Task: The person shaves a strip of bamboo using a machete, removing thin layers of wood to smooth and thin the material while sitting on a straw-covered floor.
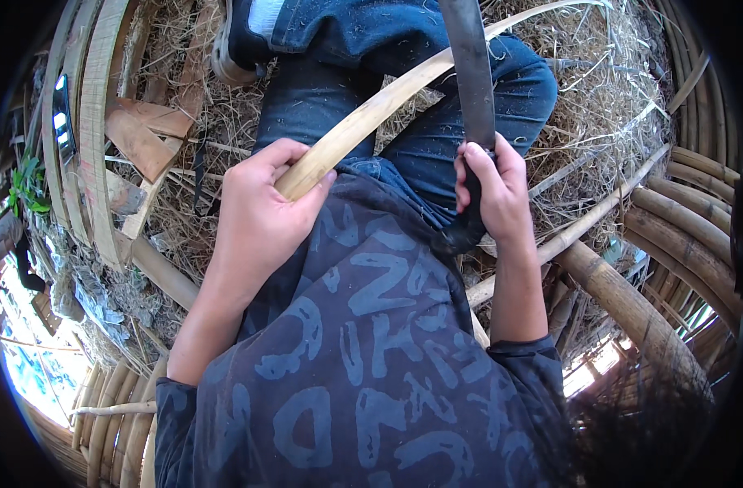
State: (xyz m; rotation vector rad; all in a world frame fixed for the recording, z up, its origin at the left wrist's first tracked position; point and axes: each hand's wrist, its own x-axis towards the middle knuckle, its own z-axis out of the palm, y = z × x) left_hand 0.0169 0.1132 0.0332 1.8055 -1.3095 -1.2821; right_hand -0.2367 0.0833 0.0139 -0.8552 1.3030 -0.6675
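Note:
My left hand (267,199) grips the near end of a long pale bamboo strip (371,114), thumb on one side and fingers on the other. The strip runs up and away to the right, bending over my jeans toward the far right. In my right hand (493,187) is a machete (473,81), its dark handle wrapped by my fingers and its broad blade pointing away from me. The blade crosses the strip in view above my bent knee; whether the two touch, I cannot tell.
Shavings and dry straw (583,106) cover the ground around my legs. Long split boards (99,122) stand at the left, beside brown wood pieces (140,138). Thick bamboo poles (632,301) lie at the right, and more bamboo (115,415) is at the lower left.

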